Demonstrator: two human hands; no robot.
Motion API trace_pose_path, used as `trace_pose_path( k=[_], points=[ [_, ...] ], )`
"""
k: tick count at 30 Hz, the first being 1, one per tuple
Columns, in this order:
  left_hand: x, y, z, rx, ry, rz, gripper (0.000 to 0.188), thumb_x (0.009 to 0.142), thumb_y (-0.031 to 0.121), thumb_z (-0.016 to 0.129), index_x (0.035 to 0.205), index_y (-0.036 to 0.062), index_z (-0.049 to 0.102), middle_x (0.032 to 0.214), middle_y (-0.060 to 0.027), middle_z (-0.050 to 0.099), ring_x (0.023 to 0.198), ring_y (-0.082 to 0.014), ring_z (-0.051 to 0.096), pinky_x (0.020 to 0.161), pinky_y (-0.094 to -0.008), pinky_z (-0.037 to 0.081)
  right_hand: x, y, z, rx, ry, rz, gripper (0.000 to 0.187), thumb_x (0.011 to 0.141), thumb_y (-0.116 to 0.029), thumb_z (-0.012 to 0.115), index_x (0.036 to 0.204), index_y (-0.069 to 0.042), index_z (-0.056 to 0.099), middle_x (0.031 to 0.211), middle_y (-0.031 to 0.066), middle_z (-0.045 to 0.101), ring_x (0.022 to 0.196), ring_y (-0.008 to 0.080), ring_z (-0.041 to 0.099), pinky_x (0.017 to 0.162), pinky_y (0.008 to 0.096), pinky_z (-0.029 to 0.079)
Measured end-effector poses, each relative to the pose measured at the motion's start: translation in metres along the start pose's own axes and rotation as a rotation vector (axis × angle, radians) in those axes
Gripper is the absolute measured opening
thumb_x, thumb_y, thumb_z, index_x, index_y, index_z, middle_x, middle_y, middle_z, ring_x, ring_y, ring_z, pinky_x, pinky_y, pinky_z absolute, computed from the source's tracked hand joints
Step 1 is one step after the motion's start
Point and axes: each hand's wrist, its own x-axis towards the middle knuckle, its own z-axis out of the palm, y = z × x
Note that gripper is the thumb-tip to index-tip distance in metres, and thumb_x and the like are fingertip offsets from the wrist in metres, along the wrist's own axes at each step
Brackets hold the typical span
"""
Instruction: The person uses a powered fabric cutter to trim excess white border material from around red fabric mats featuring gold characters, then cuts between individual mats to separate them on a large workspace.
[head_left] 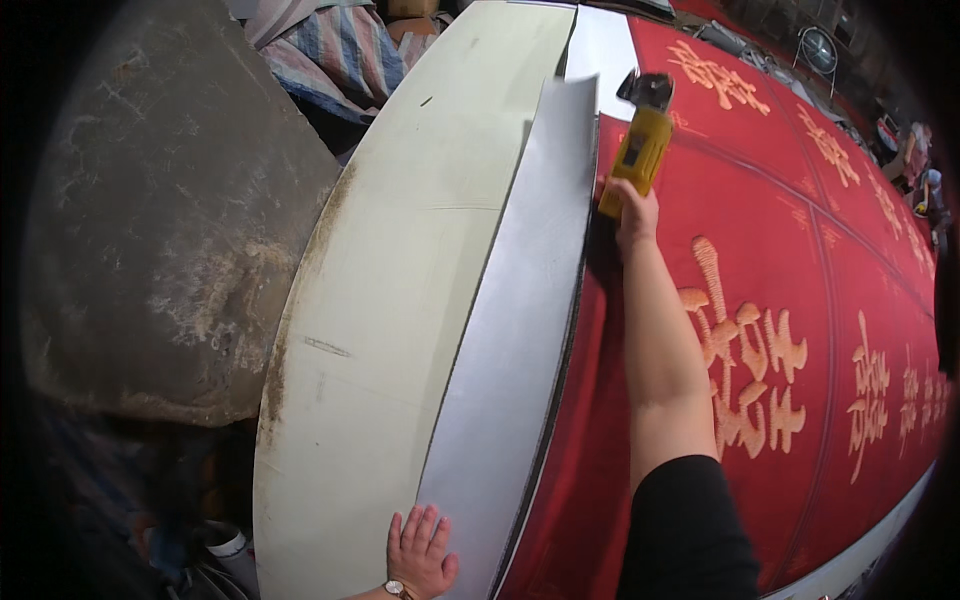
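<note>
Currently, yellow tool (645, 145) is gripped by R hand (638, 212); grey strip (525, 260), L of grip, is touched by open-palmed L hand (422, 552).

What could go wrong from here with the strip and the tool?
The silver strip might shift: the left hand rests on its near part, while its far end has no hand on it.

If the right hand's grip slips, the yellow tool could drop and perhaps mark the red covering beside the strip.
</note>
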Motion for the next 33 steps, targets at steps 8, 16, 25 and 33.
trace_pose_path(
  k=[8,16,25,33],
  points=[
    [0.006,-0.002,0.001,-0.070,-0.001,-0.025,0.063,0.073,0.023,0.059,0.131,0.0032,0.045,0.143,-0.0183,0.037,0.135,-0.0353,0.030,0.111,-0.0558,0.018,-0.218,-0.077,-0.093,-0.281,0.029,0.504,0.037,0.069,-0.013,0.061,0.104,-0.001,0.056,0.086,0.0087,0.060,0.073,0.0204,0.059,0.066,0.0311,0.048],
    [0.008,0.002,0.006,-0.031,0.129,-0.065,0.064,0.072,0.023,0.063,0.132,0.0075,0.045,0.146,-0.0221,0.030,0.134,-0.0394,0.028,0.111,-0.0536,0.021,-0.338,-0.165,-0.141,-0.946,-0.003,0.348,0.034,0.070,-0.013,0.071,0.101,0.000,0.062,0.087,0.0056,0.065,0.078,0.0116,0.060,0.069,0.0264,0.049],
    [0.003,-0.012,0.022,0.097,0.344,-0.114,0.062,0.076,0.028,0.066,0.129,0.0079,0.043,0.135,-0.0182,0.040,0.127,-0.0381,0.035,0.106,-0.0501,0.029,-0.590,-0.154,-0.134,-1.535,0.019,-0.201,0.045,0.070,-0.019,0.071,0.111,-0.006,0.059,0.115,0.0141,0.053,0.111,0.0332,0.049,0.097,0.0456,0.039],
    [0.006,-0.007,0.045,-0.270,0.245,-0.236,0.056,0.084,0.013,0.065,0.134,0.0251,0.044,0.122,-0.0179,0.043,0.108,-0.0363,0.050,0.094,-0.0436,0.042,-0.721,-0.188,-0.165,-1.892,-0.173,0.428,0.036,0.069,-0.033,0.072,0.095,-0.009,0.065,0.099,0.0093,0.056,0.107,0.0276,0.049,0.094,0.0430,0.037]
  ],
)
